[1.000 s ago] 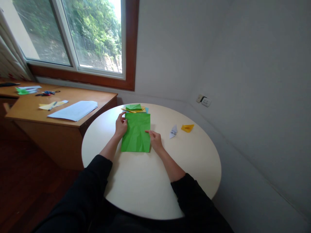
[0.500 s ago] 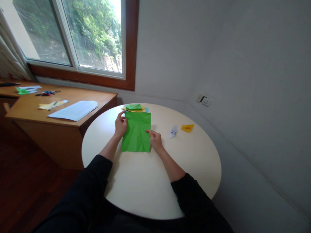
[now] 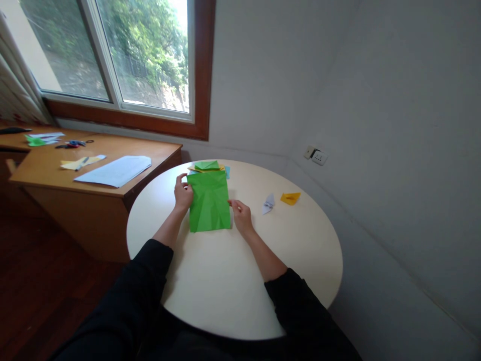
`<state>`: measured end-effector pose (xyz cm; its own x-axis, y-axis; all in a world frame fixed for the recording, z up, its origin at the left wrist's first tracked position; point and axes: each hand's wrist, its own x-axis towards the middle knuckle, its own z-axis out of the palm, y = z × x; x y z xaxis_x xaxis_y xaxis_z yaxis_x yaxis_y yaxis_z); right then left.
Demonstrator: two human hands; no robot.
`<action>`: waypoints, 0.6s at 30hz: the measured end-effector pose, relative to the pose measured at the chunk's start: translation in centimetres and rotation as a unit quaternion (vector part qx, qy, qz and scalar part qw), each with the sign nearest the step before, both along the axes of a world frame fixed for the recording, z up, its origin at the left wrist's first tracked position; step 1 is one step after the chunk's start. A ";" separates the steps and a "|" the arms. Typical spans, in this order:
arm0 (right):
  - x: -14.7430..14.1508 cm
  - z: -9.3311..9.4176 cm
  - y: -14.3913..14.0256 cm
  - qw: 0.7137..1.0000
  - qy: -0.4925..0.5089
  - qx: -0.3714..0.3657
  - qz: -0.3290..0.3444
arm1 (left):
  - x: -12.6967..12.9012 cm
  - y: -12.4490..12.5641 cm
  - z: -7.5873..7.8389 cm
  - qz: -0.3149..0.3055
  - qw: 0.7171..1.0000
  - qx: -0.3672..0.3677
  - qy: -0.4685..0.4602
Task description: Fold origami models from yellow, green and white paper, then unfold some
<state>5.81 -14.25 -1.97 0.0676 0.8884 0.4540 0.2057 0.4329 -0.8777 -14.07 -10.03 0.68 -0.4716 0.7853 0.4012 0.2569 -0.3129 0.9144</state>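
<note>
A creased green paper sheet is held unfolded over the round table, slightly tilted. At its upper left edge my left hand grips it, thumb in front and fingers partly hidden. My right hand is closed, its fingertips at the sheet's right edge. Behind the sheet's top edge lies a small pile with folded green paper on yellow and light blue pieces. To the right of my right hand sit a folded white paper piece and a folded orange-yellow paper piece.
The round white table stands beside a wooden desk. On the desk are white sheets, a yellow paper with a pen, scissors-like tools and green and white scraps. A wall socket is at the right.
The green sheet has shifted slightly left and turned a little, with my left hand moving along. My right fingertips, before over the sheet's front, are now at its right edge.
</note>
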 end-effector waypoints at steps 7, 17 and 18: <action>0.0 0.3 -0.4 1.000 -0.004 0.009 -0.020 | -1.1 0.4 -0.7 0.096 0.995 -0.017 -0.014; 0.0 0.1 -0.3 1.000 -0.002 0.014 -0.023 | -1.9 0.7 -1.0 0.144 0.986 -0.077 0.018; 0.0 0.1 -0.3 1.000 -0.004 0.014 -0.023 | -1.9 0.6 -1.0 0.141 0.986 -0.090 0.011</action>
<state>5.85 -14.51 -1.85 0.1041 0.8710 0.4801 0.2320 0.4481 -0.8634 -15.93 -9.39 -0.27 -0.6742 0.6835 0.2796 0.3306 -0.0592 0.9419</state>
